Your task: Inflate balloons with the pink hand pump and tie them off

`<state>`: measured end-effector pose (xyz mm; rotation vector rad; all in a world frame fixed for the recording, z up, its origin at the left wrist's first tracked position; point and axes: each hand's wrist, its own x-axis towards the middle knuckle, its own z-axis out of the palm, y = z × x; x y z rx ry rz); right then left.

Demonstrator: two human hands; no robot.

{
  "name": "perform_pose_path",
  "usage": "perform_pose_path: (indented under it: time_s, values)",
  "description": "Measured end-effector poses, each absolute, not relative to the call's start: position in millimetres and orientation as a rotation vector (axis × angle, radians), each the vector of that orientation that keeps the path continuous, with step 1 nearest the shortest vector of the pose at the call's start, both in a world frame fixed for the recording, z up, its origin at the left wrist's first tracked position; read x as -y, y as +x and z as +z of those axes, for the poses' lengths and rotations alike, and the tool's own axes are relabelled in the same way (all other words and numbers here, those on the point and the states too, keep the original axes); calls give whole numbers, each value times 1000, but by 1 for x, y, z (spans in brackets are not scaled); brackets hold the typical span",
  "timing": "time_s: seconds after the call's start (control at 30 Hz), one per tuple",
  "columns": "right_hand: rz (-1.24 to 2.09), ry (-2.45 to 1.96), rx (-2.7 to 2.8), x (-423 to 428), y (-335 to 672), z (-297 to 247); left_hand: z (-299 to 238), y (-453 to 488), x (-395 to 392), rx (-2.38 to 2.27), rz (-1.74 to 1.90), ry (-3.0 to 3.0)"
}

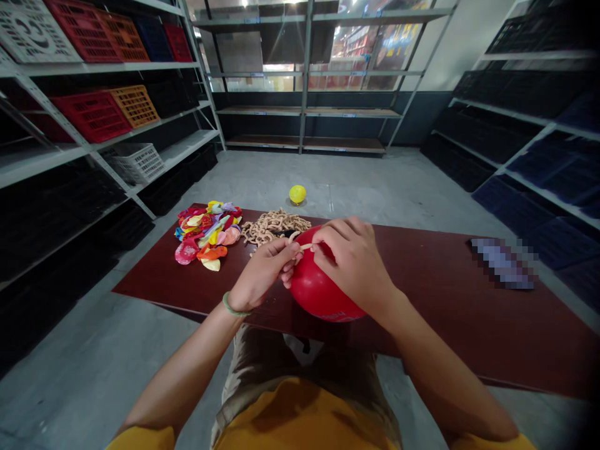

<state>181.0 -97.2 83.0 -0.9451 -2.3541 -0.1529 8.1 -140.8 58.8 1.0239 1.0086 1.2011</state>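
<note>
A round, inflated red balloon (pixel 323 294) rests at the table's near side, with printed lettering low on its surface. Above its left upper part, a short stretch of beige cord (pixel 306 246) runs between my two hands. My left hand (pixel 265 272) is closed, pinching one end of this cord between thumb and fingers. My right hand (pixel 354 259) curves over the balloon's top, its thumb and index finger pinching the other end. The balloon's neck is hidden. Just behind my left hand lies a tangled heap of beige cords (pixel 269 226).
Deflated colourful balloons (pixel 206 231) lie in a pile at the left of the dark red table (pixel 412 294). A pixelated flat item (pixel 504 262) sits at the right. A small yellow balloon (pixel 297 194) is on the floor beyond. Shelves with crates (pixel 94 115) stand around.
</note>
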Motion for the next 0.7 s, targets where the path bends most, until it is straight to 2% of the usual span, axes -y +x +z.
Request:
perform_pose_path:
  time_s: [0.2, 0.7]
  values:
    - [-459, -970, 2347, 100, 171, 77, 51, 5, 144, -1007, 1153, 939]
    - [-400, -999, 2235, 109, 171, 71, 48, 8, 149, -950, 1157, 738]
